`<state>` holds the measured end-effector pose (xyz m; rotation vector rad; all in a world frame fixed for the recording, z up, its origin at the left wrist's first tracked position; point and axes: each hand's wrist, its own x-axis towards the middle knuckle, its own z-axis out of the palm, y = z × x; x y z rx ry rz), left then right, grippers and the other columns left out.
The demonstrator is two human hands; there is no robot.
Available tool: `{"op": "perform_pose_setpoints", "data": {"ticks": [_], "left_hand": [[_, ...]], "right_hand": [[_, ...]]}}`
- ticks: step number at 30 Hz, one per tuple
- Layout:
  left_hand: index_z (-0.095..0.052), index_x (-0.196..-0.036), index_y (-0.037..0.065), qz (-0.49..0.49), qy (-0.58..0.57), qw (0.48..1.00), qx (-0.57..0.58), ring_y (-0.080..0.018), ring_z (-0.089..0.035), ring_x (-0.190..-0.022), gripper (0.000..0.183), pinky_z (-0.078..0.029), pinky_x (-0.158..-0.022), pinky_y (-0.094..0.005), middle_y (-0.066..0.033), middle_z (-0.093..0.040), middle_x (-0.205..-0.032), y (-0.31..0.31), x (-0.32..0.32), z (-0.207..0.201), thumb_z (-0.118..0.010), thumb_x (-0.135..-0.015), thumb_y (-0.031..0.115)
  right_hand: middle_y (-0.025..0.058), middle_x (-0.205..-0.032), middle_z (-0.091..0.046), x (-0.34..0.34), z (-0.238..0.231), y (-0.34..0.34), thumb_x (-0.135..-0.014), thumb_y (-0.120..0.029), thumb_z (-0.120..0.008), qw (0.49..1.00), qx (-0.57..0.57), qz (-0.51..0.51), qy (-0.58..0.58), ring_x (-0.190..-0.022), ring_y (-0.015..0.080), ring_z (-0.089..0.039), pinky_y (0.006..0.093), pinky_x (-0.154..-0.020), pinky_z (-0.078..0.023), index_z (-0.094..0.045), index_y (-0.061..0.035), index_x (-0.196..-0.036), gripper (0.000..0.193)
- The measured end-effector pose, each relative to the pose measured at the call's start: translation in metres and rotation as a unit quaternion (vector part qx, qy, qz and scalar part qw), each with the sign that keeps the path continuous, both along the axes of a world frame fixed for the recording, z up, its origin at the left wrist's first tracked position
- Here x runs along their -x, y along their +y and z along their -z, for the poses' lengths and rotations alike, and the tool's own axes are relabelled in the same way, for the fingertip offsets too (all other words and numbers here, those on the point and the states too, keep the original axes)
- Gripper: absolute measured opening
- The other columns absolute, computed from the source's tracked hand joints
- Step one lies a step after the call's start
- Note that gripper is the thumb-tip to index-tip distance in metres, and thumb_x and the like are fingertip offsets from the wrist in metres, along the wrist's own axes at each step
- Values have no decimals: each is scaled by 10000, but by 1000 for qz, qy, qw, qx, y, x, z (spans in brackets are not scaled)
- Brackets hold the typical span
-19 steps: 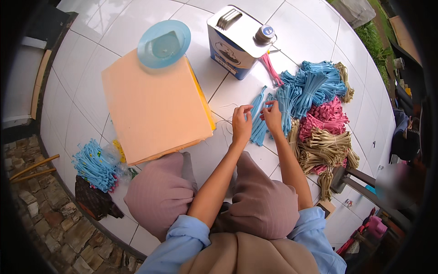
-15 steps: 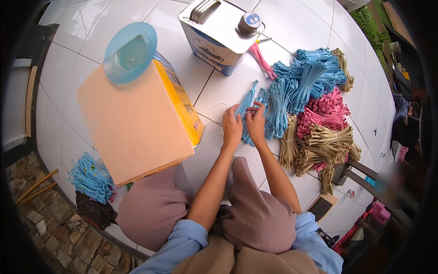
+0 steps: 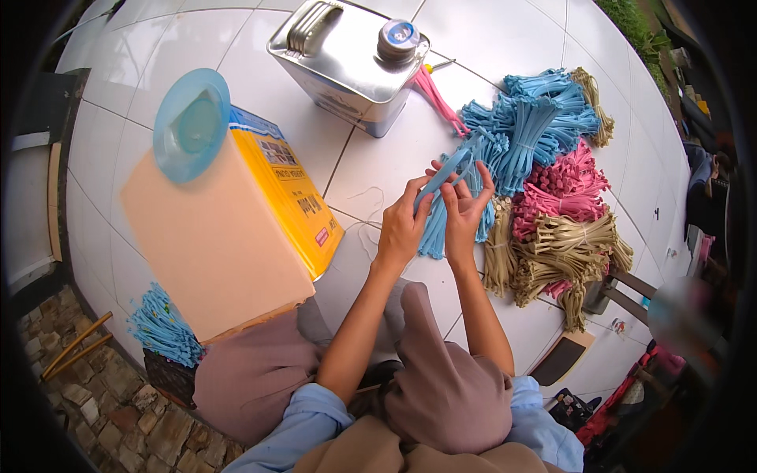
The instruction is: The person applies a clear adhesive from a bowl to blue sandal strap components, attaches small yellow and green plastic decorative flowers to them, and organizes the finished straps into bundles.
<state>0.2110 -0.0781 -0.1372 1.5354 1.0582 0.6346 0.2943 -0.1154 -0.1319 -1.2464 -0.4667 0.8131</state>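
Observation:
Thin blue straps [image 3: 441, 175] are lifted off the floor in front of me, their loops rising between my hands. My left hand [image 3: 403, 223] is closed on their near left end, thumb and fingers pressed together. My right hand [image 3: 465, 217] has its thumb in front of the straps and some fingertips behind them, while one finger stretches upward, apart from the rest. Just beneath lie more blue straps [image 3: 432, 239] on the tiles. Tied blue bundles [image 3: 527, 150] are heaped beyond my right hand.
Pink bundles [image 3: 564, 189] and beige bundles [image 3: 572, 243] lie at the right. A metal can [image 3: 347, 67] stands at the back, beside pink straps [image 3: 435, 98]. On my left, a peach-coloured board [image 3: 213, 244] rests by a yellow box [image 3: 288, 201], with a translucent blue dish [image 3: 189, 126] on top.
Both hands have risen from the floor, lifting blue straps between them. My right hand has turned, with its fingers spread more. The view has shifted slightly.

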Motion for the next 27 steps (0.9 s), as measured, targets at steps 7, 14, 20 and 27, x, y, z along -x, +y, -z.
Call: {"op": "perform_pose_setpoints", "data": {"ticks": [7, 14, 20, 27], "left_hand": [[-545, -953, 22, -70, -180, 976, -105, -218, -616, -755, 93, -483, -598, -294, -108, -620, -848, -14, -7, -84, -509, -911, 98], [-482, -1054, 28, -89, -278, 956, -20, -49, -439, -621, 198, -374, -560, -194, -21, -511, -760, -14, 46, -198, -431, -970, 199], [-472, -1079, 46, 160, -298, 940, -39, -105, -423, -646, 260, -402, -680, -268, -8, -474, -724, 13, 104, -258, -419, -973, 277], [-412, -962, 116, -62, -477, 873, -77, -32, -320, -500, 189, -266, -444, -179, 39, -325, -612, 41, 120, -279, -427, -971, 305]], "right_hand": [[227, -1014, -610, -1, -105, -8, -928, -69, -478, 996, -79, 23, -27, -862, 246, -644, 314, -788, -501, -123, -105, -1338, 543], [103, -752, -585, 13, -217, -15, -915, -51, -494, 975, -127, -28, -181, -627, 119, -561, 224, -621, -448, -54, -73, -1358, 625], [66, -733, -523, 46, -319, 18, -907, -79, -515, 956, -230, -93, -159, -595, 101, -467, 230, -546, -388, -53, -49, -1380, 662], [113, -865, -611, 116, -281, 28, -832, -30, -622, 957, -177, -169, -154, -785, 156, -611, 267, -739, -488, -44, -69, -1368, 790]]}}
